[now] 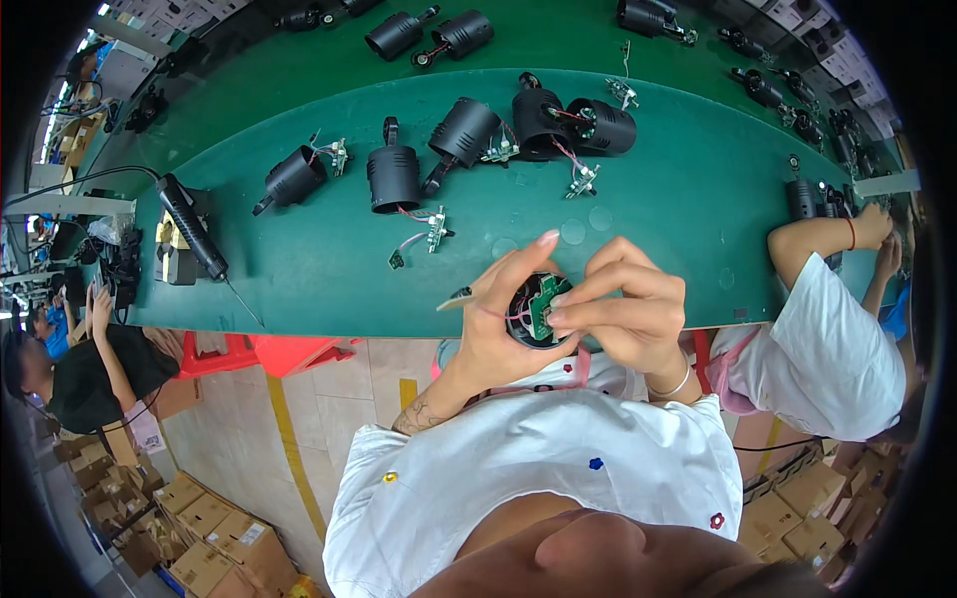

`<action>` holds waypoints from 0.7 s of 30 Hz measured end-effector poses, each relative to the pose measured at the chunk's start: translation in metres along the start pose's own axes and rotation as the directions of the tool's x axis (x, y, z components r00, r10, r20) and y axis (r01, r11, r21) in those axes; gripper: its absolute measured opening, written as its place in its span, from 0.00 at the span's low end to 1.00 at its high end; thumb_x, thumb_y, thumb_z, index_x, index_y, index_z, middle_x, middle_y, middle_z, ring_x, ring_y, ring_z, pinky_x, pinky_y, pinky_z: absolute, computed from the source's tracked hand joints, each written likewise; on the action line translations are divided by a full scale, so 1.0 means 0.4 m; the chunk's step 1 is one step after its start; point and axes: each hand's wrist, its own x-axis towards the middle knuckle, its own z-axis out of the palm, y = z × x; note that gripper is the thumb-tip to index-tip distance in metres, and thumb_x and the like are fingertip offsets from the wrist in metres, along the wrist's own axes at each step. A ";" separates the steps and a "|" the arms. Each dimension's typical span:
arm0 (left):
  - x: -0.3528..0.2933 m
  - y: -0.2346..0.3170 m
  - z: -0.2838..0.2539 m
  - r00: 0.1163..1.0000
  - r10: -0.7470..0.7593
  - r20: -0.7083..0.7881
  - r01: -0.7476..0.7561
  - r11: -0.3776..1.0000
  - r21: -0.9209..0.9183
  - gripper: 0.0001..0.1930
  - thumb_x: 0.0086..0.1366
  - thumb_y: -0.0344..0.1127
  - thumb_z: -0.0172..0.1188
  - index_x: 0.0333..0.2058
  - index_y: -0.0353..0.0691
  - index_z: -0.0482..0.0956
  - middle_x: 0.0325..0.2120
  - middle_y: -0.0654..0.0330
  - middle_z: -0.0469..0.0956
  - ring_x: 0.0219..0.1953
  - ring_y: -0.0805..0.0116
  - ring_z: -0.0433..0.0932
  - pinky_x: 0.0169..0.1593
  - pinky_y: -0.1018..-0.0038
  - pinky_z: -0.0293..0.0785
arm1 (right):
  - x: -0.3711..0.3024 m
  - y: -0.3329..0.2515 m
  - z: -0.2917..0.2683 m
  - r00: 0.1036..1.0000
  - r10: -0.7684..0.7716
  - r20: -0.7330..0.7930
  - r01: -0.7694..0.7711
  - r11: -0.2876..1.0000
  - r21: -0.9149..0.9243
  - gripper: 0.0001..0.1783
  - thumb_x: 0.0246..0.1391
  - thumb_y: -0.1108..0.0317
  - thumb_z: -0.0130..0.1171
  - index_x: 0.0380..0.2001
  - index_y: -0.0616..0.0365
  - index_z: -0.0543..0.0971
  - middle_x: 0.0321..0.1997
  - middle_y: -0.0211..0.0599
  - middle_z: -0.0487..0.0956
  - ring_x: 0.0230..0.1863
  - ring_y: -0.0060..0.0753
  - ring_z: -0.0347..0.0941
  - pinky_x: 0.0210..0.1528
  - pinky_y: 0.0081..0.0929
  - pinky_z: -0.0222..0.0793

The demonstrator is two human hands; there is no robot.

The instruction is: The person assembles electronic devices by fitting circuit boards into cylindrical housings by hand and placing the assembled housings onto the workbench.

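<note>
bright, even light; fisheye bends edges, rim perhaps soft.

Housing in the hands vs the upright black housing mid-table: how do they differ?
The held housing is cupped in the left hand, off the green table; the upright housing stands alone on it. The held one's green circuit board sits in its mouth, pressed by the right hand; the upright one's small board lies outside on wires. Both are black cylinders.
</note>
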 end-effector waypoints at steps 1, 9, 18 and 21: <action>0.003 -0.006 -0.005 0.996 0.082 0.017 -0.083 0.996 0.041 0.43 0.37 0.28 0.72 0.57 0.36 0.69 0.34 0.58 0.78 0.31 0.65 0.75 0.37 0.72 0.73 | -0.001 -0.002 0.001 1.000 -0.013 0.013 0.013 1.000 -0.026 0.13 0.33 0.79 0.65 0.29 0.56 0.87 0.31 0.30 0.81 0.31 0.28 0.65 0.36 0.20 0.67; 0.008 0.014 -0.009 0.995 0.096 0.007 -0.096 0.988 0.119 0.44 0.39 0.30 0.74 0.58 0.35 0.64 0.35 0.56 0.78 0.31 0.66 0.76 0.36 0.72 0.73 | 0.012 -0.044 -0.006 0.997 -0.075 -0.032 0.065 0.966 -0.252 0.05 0.36 0.77 0.65 0.22 0.58 0.84 0.29 0.29 0.78 0.31 0.30 0.65 0.36 0.23 0.67; -0.003 0.002 -0.029 0.992 -0.020 0.125 0.009 0.997 0.082 0.41 0.41 0.33 0.75 0.51 0.39 0.58 0.35 0.54 0.79 0.29 0.63 0.78 0.36 0.71 0.74 | 0.046 -0.040 -0.070 0.996 0.037 0.082 0.023 0.775 -0.631 0.19 0.46 0.68 0.65 0.10 0.58 0.68 0.19 0.29 0.68 0.25 0.29 0.61 0.29 0.26 0.60; -0.006 -0.003 -0.023 0.984 0.039 0.171 -0.031 0.998 -0.047 0.41 0.40 0.33 0.75 0.51 0.38 0.61 0.34 0.55 0.79 0.29 0.63 0.78 0.37 0.72 0.74 | 0.054 -0.008 -0.079 0.986 0.158 0.049 -0.109 0.845 -0.523 0.20 0.49 0.67 0.64 0.10 0.57 0.67 0.16 0.27 0.66 0.23 0.26 0.58 0.27 0.24 0.57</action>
